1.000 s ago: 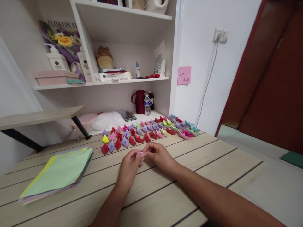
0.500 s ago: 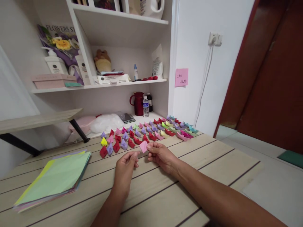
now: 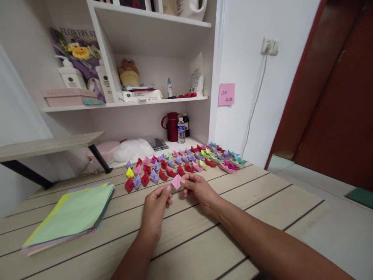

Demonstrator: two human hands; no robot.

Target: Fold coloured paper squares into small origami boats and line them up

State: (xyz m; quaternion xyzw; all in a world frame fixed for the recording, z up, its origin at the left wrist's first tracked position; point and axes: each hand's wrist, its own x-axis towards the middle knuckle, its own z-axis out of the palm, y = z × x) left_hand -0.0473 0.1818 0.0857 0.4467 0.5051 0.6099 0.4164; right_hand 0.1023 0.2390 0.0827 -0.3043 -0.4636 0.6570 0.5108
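Note:
A small pink piece of folded paper (image 3: 176, 182), diamond-shaped with a crease down its middle, is held up just above the table. My right hand (image 3: 199, 190) pinches its right corner between thumb and fingers. At the lower left corner, my left hand (image 3: 157, 202) has thumb and forefinger closed on the paper's edge. Behind both hands stand rows of small folded paper boats in many colours, among them a red boat (image 3: 145, 179), a purple boat (image 3: 154, 177) and a yellow boat (image 3: 129, 172).
On the left of the wooden table (image 3: 204, 241) lies a stack of coloured paper (image 3: 70, 214), green on top. Behind it is a raised wooden stand (image 3: 52, 144). A red jug (image 3: 172, 127) and a water bottle (image 3: 181, 131) stand at the back under the shelf (image 3: 131, 103).
My left thumb and forefinger have come up to the paper's left corner. My right hand keeps its pinch. The whole view has shifted slightly.

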